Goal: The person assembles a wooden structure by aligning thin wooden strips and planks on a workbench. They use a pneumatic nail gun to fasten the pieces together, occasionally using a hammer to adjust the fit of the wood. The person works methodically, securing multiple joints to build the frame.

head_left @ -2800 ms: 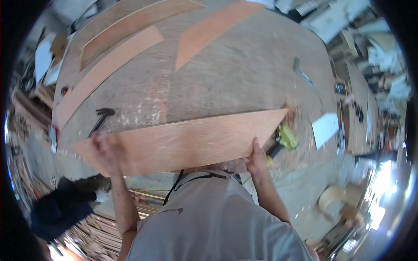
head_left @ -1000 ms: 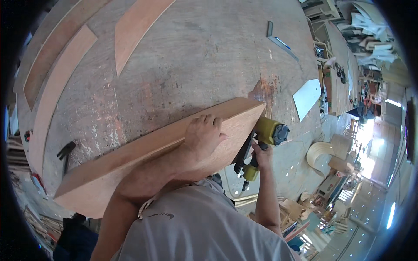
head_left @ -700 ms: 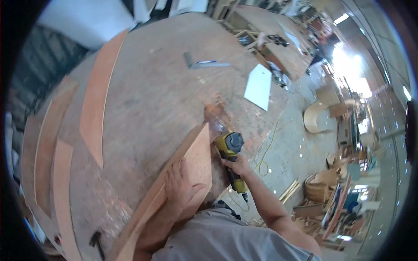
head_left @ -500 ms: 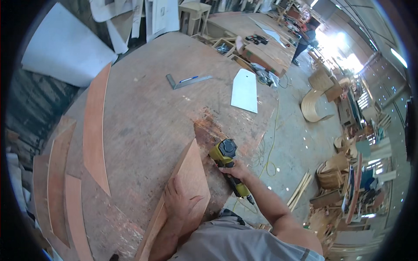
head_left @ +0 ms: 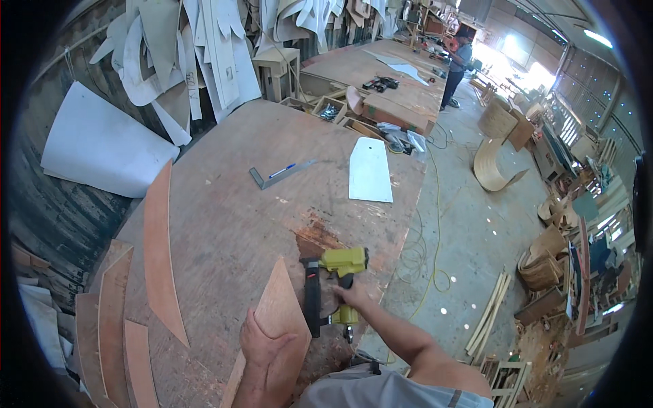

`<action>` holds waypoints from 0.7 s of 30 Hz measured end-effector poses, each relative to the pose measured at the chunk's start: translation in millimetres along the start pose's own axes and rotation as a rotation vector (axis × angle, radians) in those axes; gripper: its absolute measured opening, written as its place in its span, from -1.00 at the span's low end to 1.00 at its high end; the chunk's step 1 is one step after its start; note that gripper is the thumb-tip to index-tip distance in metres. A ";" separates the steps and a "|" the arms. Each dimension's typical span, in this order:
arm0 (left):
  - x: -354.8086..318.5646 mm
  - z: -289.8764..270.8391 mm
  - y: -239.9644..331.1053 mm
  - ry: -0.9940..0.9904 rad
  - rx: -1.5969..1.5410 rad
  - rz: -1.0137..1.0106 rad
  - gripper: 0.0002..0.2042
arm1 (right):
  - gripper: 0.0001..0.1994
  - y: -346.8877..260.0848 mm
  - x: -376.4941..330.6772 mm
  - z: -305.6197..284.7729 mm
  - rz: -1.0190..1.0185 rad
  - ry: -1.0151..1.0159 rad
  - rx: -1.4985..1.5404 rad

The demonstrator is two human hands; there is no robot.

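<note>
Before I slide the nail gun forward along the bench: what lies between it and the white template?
In the head view, only bare tabletop with a dark reddish stain lies between the nail gun and the white template.

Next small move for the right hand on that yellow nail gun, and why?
Probably close the right hand round the grip and lift the yellow and black nail gun. The gun lies on the big plywood workbench, and the fingers only touch its handle. The left hand lies flat on the pointed plywood panel beside it.

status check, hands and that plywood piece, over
Left hand flat on plywood piece. Right hand gripping yellow nail gun beside it. Nothing between them.
</note>
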State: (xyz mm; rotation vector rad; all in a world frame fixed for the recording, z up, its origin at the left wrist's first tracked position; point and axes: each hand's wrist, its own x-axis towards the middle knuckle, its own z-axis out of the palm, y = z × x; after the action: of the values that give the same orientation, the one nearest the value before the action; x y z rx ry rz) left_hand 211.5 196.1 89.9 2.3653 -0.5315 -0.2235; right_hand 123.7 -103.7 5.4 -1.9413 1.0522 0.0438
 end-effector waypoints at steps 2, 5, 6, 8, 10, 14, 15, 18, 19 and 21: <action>-6.3 -4.9 -6.2 0.049 0.134 -0.002 0.25 | -0.52 -0.5 -25.4 29.8 -0.244 -0.070 -0.125; -13.3 11.3 4.3 0.035 0.195 0.043 0.22 | -0.53 -31.6 -84.9 40.5 -0.042 -0.418 0.522; -15.9 17.4 10.2 0.026 0.198 0.063 0.21 | -0.52 -42.6 -94.6 36.1 0.179 -0.611 0.709; -17.4 25.4 15.1 0.077 0.206 0.120 0.17 | -0.52 -32.5 -84.1 49.6 -0.009 -0.468 0.414; -18.1 26.1 5.8 0.105 0.202 0.115 0.15 | -0.52 -40.6 -83.6 52.0 -0.109 -0.454 0.217; -15.1 18.1 -14.3 0.044 0.130 0.004 0.06 | -0.51 -44.8 -88.5 50.6 -0.079 -0.614 0.151; -14.3 13.8 -14.7 0.023 0.113 -0.036 0.02 | -0.51 -44.0 -89.6 51.2 -0.062 -0.658 0.164; -15.9 13.0 -3.9 -0.022 0.198 -0.102 -0.11 | -0.53 -42.8 -100.2 51.2 0.066 -0.671 0.319; -14.8 10.7 -2.4 -0.017 0.185 -0.119 -0.12 | -0.54 -44.3 -100.3 50.2 0.059 -0.681 0.312; -10.1 6.9 1.6 -0.014 0.158 -0.156 -0.15 | -0.55 -48.3 -98.3 46.1 0.052 -0.700 0.300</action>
State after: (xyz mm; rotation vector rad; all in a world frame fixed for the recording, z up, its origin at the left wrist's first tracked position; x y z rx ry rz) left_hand 199.9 195.2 85.9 2.5641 -0.3838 -0.2772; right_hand 110.4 4.9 51.7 -1.4518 0.5929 0.5252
